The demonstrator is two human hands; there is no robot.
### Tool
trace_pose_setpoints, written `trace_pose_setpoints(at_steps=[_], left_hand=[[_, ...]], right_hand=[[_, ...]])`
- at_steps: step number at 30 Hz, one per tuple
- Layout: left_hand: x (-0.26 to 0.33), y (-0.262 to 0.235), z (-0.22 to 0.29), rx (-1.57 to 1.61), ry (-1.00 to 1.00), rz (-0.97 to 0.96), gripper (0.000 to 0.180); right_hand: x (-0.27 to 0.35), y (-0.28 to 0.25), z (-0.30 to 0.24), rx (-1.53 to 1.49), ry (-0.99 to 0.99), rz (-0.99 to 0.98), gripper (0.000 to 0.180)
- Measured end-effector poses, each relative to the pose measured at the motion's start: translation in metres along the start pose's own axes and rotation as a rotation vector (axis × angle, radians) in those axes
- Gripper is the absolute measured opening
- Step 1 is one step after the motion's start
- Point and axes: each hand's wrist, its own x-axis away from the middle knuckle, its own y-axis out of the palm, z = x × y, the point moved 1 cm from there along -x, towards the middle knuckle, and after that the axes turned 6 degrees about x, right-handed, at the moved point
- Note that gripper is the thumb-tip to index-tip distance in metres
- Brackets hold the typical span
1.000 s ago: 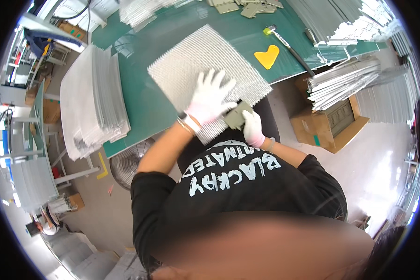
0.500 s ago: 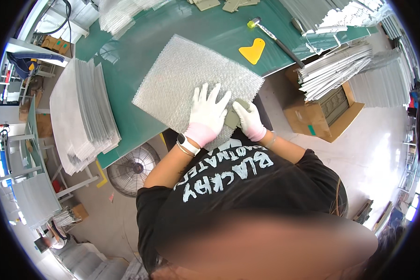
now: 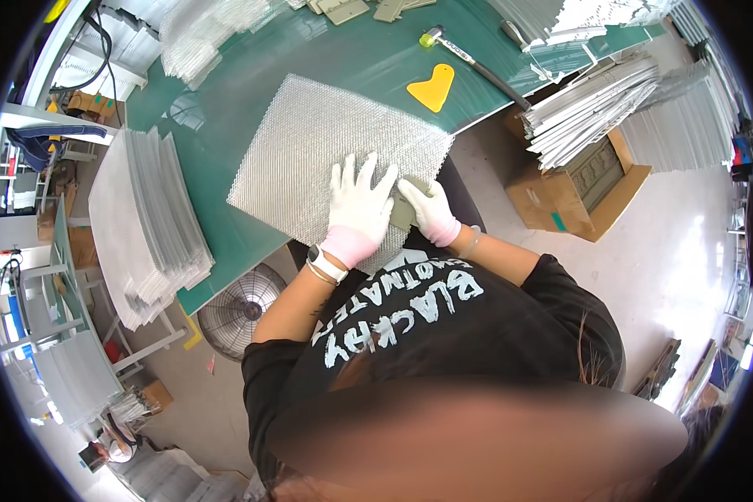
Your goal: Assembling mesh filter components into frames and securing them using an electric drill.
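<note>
A square silver metal mesh sheet lies at the front edge of the green table, its near corner reaching over the edge toward my body. My left hand, in a white glove with a pink cuff, rests flat on the mesh with its fingers spread. Just right of it, my gloved right hand grips a flat olive-green plate, thumb on top, against the sheet's near right side. Part of the plate is hidden under the right hand.
A yellow scraper and a hammer lie on the table beyond the sheet. Stacked mesh sheets stand at left; olive plates lie at the far edge. A cardboard box stands right, a floor fan below left.
The whole view has shifted and turned slightly. My left hand stays flat on the mesh, and my right hand keeps its hold on the olive plate, its thumb reaching a little further over it.
</note>
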Motion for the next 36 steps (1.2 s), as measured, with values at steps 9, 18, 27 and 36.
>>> trace_pose_setpoints(at_steps=[9,18,27,36], left_hand=[[-0.02,-0.003,-0.052,-0.053,0.077,0.011,0.047],[0.001,-0.024,-0.043,0.099,0.177,0.341,0.039],[0.026,0.093,0.007,0.956,0.162,-0.259,0.037],[-0.012,0.038,0.007,1.243,0.002,0.52,0.023]], right_hand=[[-0.019,0.005,-0.028,0.558,0.342,-0.542,0.05],[-0.066,-0.239,-0.097,2.288,0.205,0.123,0.02],[-0.024,-0.14,-0.124,1.902,-0.75,-0.443,0.028],[0.045,0.022,-0.074,0.915,-0.974,-0.681,0.021]])
